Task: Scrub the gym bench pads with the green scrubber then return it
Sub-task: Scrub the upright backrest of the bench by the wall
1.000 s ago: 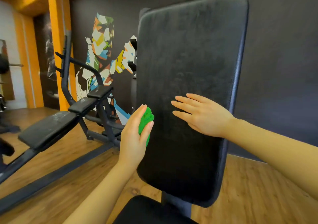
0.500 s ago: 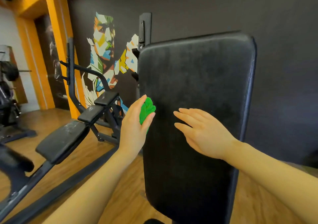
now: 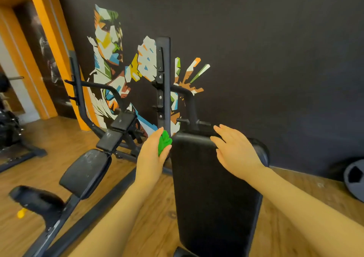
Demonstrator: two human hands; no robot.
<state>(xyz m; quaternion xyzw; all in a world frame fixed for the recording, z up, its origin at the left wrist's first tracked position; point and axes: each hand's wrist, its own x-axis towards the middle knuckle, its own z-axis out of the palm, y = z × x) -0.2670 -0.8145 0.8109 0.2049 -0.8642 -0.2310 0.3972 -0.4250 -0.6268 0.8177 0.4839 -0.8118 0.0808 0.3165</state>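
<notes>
The green scrubber is gripped in the left hand, fingers and thumb curled round it, and is pressed against the upper left edge of the upright back pad of the bench. Half a second ago it was held lower on that same edge; it has since been carried up to the top corner. The right hand is laid on the top of the pad with fingers straight and relaxed (nothing is held in it), where before it was spread flat on the middle of the pad's face. Much more of the mural and the black upright post behind the pad is now seen. A second bench stands to the left on the wooden floor.
</notes>
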